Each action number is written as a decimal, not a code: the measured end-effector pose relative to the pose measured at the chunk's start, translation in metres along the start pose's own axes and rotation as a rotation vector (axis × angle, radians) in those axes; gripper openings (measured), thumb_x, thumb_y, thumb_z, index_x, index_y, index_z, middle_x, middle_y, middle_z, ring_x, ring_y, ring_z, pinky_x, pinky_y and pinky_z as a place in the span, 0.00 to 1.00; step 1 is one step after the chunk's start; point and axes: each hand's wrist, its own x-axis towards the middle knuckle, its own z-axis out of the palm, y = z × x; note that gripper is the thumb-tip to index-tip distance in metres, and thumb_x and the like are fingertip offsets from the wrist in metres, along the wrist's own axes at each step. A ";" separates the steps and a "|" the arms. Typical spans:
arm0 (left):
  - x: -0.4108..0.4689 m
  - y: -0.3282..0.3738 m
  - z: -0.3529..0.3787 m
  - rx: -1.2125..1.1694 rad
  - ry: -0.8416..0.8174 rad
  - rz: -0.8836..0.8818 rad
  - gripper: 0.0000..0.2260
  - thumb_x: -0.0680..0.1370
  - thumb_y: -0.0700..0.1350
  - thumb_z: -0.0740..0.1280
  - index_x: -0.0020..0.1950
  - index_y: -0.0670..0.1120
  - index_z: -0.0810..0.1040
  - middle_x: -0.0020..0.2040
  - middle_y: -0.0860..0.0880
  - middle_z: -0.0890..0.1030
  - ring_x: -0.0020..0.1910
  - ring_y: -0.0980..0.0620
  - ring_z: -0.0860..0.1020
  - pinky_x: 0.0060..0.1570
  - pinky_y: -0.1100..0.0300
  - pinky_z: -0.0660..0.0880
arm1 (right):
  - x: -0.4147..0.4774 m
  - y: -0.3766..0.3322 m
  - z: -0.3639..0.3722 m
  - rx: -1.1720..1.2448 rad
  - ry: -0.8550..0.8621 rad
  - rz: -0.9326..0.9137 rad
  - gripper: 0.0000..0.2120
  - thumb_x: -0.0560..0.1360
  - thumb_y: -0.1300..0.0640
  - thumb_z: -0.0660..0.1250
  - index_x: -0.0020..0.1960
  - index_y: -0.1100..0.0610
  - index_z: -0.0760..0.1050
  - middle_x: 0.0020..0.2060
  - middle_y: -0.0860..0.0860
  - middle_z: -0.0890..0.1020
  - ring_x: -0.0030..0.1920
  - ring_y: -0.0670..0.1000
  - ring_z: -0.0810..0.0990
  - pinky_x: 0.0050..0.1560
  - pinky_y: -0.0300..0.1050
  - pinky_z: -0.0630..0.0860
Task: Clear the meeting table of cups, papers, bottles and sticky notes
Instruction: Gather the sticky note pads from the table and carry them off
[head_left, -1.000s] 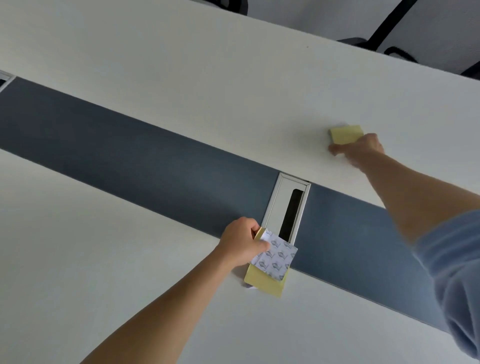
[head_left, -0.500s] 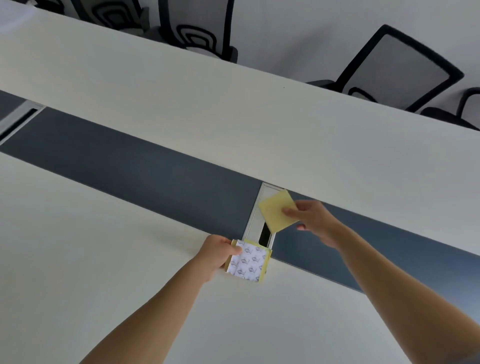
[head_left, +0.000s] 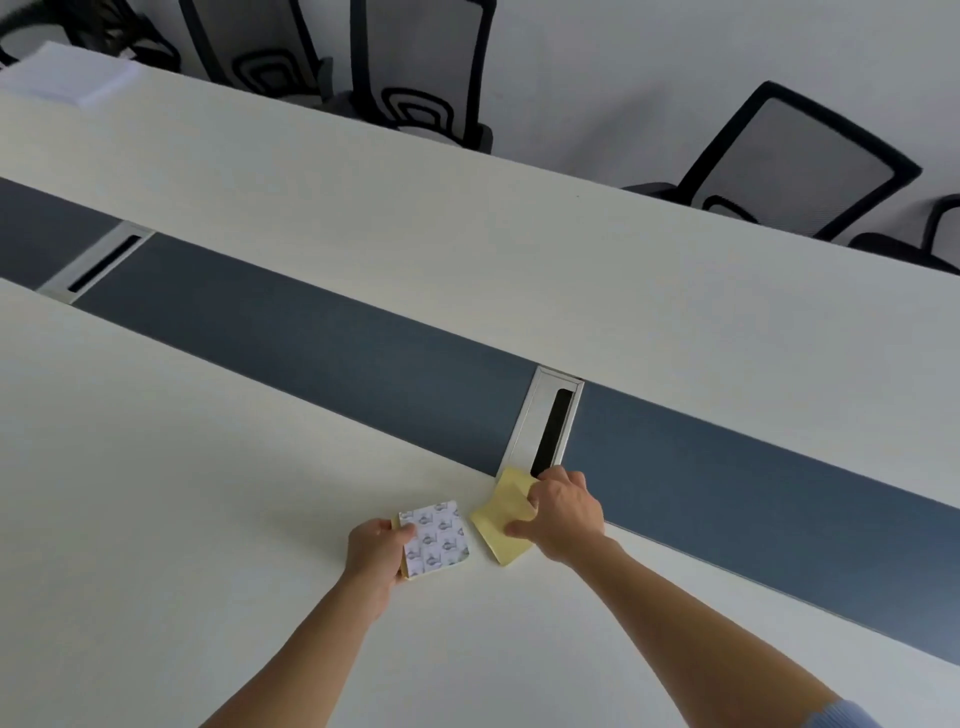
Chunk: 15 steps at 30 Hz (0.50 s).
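While your left hand (head_left: 376, 548) grips the patterned sticky pad (head_left: 436, 538) by its left edge at lower centre, your right hand (head_left: 563, 514) pinches a yellow note (head_left: 501, 522) just right of it, over the white surface (head_left: 208, 519). That note looks light and floppy, so hold an edge; the pad seems stiffer. A cable slot (head_left: 550, 426) lies just behind; white papers (head_left: 67, 78) wait upper left.

table (head_left: 208, 519): matt white | sticky note (head_left: 501, 525): yellow paper | chair (head_left: 795, 150): mesh
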 end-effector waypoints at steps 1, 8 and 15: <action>-0.002 -0.002 -0.006 -0.012 0.009 0.004 0.05 0.77 0.34 0.67 0.41 0.39 0.76 0.41 0.39 0.82 0.43 0.39 0.81 0.53 0.40 0.78 | 0.001 -0.003 -0.001 -0.007 0.013 0.006 0.28 0.68 0.36 0.72 0.59 0.53 0.79 0.60 0.48 0.73 0.60 0.52 0.69 0.52 0.46 0.76; -0.019 -0.016 -0.027 -0.099 -0.074 0.000 0.02 0.77 0.34 0.65 0.46 0.39 0.75 0.48 0.38 0.82 0.50 0.37 0.81 0.55 0.42 0.77 | -0.006 -0.009 -0.002 0.297 0.115 0.098 0.14 0.71 0.52 0.73 0.52 0.58 0.77 0.54 0.51 0.70 0.45 0.54 0.77 0.45 0.48 0.79; -0.040 -0.032 -0.045 -0.146 -0.120 0.018 0.04 0.78 0.33 0.64 0.52 0.37 0.74 0.51 0.36 0.81 0.52 0.37 0.81 0.42 0.51 0.79 | -0.031 0.002 0.000 0.493 0.071 0.226 0.10 0.68 0.57 0.74 0.43 0.59 0.76 0.39 0.52 0.78 0.36 0.51 0.74 0.33 0.44 0.72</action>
